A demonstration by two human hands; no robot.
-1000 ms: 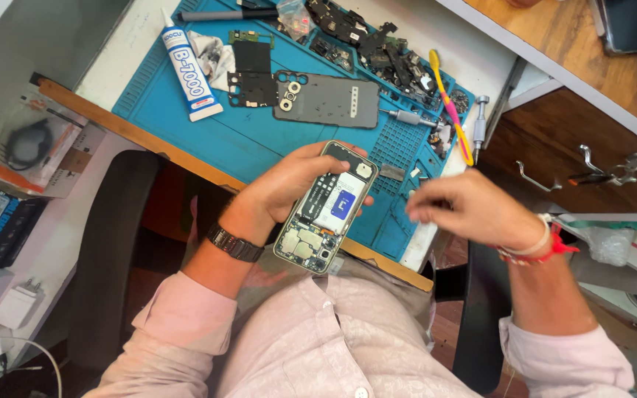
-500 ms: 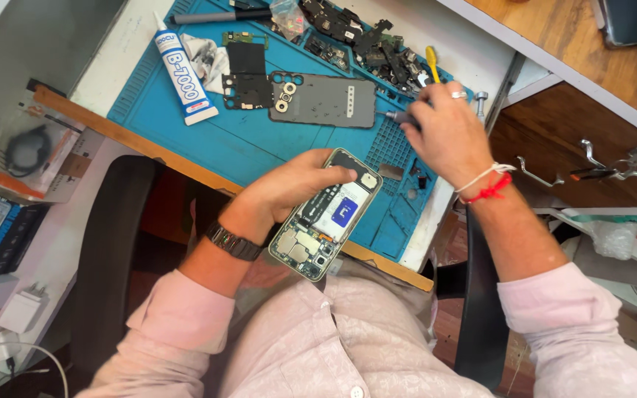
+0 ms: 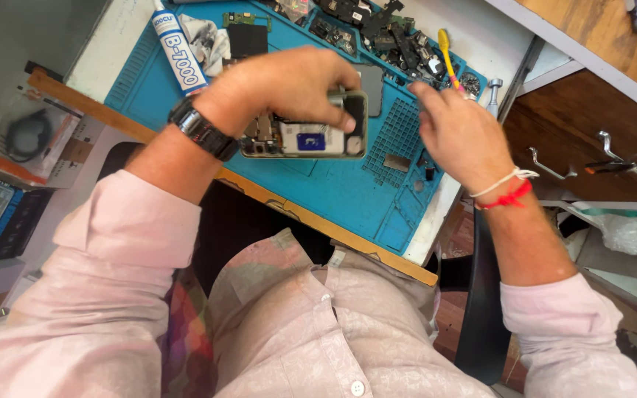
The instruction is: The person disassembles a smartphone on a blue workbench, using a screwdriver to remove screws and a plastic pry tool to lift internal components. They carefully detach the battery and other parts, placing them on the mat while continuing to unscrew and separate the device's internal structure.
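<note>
The left hand (image 3: pixel 289 85), wrist bent, clamps an opened grey smartphone with exposed circuitry (image 3: pixel 305 136) from above, over the blue silicone repair mat (image 3: pixel 333 184). Just right of it, the right hand (image 3: pixel 458 133) hovers, fingers loosely curled, its hold unclear.

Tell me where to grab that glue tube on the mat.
Take the glue tube around its white body, midway along, coming from above with fingers across its width. It lies flat on the blue mat, nozzle pointing toward the top edge, and its long sides look mostly free. The left hand holding the opened phone sits close on one side, so the far side looks easier.
</note>
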